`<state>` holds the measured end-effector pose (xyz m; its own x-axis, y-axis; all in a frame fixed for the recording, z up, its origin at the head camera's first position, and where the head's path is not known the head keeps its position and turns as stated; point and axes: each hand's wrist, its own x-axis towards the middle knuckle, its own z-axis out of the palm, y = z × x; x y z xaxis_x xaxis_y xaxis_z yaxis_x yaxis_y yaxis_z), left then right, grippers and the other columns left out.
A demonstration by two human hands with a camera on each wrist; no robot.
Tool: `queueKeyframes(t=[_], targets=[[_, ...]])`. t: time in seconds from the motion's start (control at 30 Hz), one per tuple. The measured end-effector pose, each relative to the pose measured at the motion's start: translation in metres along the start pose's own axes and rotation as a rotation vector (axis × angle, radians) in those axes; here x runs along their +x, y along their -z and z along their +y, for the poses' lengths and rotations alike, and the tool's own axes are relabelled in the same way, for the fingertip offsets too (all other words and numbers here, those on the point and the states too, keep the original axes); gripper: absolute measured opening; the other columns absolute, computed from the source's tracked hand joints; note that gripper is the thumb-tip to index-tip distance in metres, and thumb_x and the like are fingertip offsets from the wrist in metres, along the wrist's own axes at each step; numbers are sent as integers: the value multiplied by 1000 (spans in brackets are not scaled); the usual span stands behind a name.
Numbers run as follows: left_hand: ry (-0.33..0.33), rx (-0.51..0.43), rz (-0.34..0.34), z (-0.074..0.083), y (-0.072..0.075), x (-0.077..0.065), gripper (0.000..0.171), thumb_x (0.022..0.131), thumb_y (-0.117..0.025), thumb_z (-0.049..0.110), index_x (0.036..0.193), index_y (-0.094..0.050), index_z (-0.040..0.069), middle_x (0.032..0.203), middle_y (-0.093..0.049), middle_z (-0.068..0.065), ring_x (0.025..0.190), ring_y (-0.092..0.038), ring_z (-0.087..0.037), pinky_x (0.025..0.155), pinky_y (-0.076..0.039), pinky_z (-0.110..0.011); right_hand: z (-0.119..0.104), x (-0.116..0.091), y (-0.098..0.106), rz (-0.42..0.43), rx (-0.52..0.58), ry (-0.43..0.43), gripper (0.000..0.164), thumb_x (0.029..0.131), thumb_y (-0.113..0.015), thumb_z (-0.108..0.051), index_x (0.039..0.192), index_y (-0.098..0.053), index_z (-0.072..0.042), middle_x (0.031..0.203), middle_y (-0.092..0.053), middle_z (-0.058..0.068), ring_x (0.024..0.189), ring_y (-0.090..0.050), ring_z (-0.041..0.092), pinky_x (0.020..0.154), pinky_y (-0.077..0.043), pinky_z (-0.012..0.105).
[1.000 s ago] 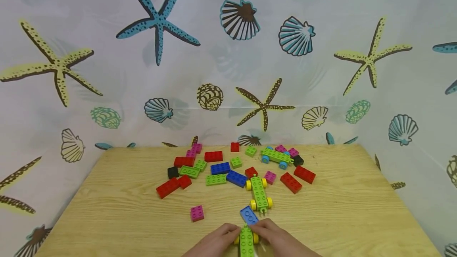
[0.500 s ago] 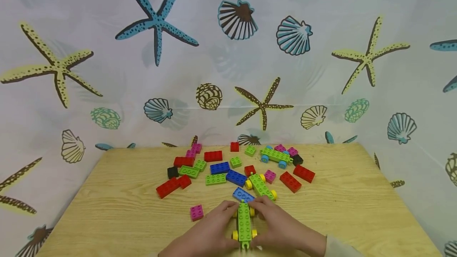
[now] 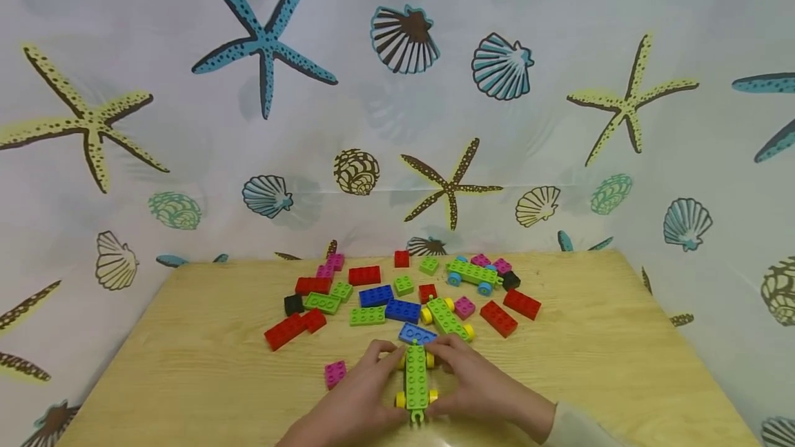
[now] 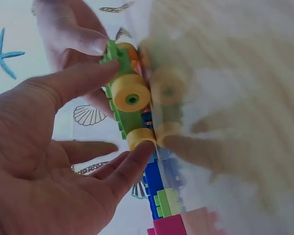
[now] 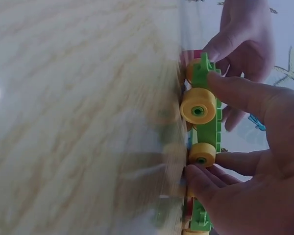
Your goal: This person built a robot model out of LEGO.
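Green toy chassis [image 3: 416, 381]: long axis near-to-far, forked end [image 3: 417, 416] pointing nearward. Left hand [image 3: 363, 395] and right hand [image 3: 475, 381] fingers gripping it, either side.

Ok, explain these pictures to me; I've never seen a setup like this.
There is no machine here, only a person: the left hand and right hand hold a yellow-wheeled green toy base between them. The wide picture comes from a camera worn on the head, looking forward and down; each close one comes from a camera on one wrist. On the wooden table lie another yellow-wheeled base, a blue-wheeled base, and loose bricks in red, blue, green, pink and black.
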<state>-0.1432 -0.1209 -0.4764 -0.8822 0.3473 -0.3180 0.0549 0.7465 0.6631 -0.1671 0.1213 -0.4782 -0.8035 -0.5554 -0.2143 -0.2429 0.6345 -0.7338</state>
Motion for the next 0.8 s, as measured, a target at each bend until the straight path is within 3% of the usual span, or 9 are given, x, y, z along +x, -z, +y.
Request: queueKeyframes(t=[0.13,0.23,0.4,0.47,0.57,0.8], targets=[[-3,-33,12,-3,2,-4,93,91,-95,33,169,-49,10,150,-54,-8,125,-62,-27,105,-62,-54,0,0,0,13,-25,27,89,89,-97,-39,164,-56,-11,158,-54,9,133,-67,28,115,-59,54],[-12,-83,1,-4,4,-3,84,92,-95,27,162,-55,7,131,-61,-3,111,-61,-21,95,-61,-44,-1,0,2,15,-21,45,89,88,-97,-37,163,-57,-11,159,-54,11,134,-67,30,116,-59,54],[-23,-191,-8,-5,7,-2,51,92,-95,17,133,-65,8,113,-68,-1,102,-66,-19,92,-63,-41,-2,-1,3,1,7,53,90,89,-97,-34,164,-55,-9,160,-54,11,137,-66,33,116,-58,55],[-45,-188,-4,-6,7,-2,40,92,-94,16,120,-67,10,107,-70,-1,98,-67,-19,88,-63,-38,-2,-1,2,5,8,55,90,90,-96,-34,164,-54,-8,159,-53,11,138,-66,34,117,-58,55],[-71,-156,-6,-8,7,-3,29,92,-94,17,112,-73,12,103,-71,1,95,-65,-17,85,-62,-35,-1,-2,1,16,11,60,89,90,-96,-35,164,-54,-7,158,-53,12,138,-67,34,117,-58,56],[-90,-121,-5,-12,8,-4,24,94,-91,15,115,-80,10,103,-74,2,93,-66,-14,85,-62,-34,1,-1,-3,48,21,69,88,91,-96,-36,164,-55,-8,158,-54,12,139,-66,35,120,-56,58]])
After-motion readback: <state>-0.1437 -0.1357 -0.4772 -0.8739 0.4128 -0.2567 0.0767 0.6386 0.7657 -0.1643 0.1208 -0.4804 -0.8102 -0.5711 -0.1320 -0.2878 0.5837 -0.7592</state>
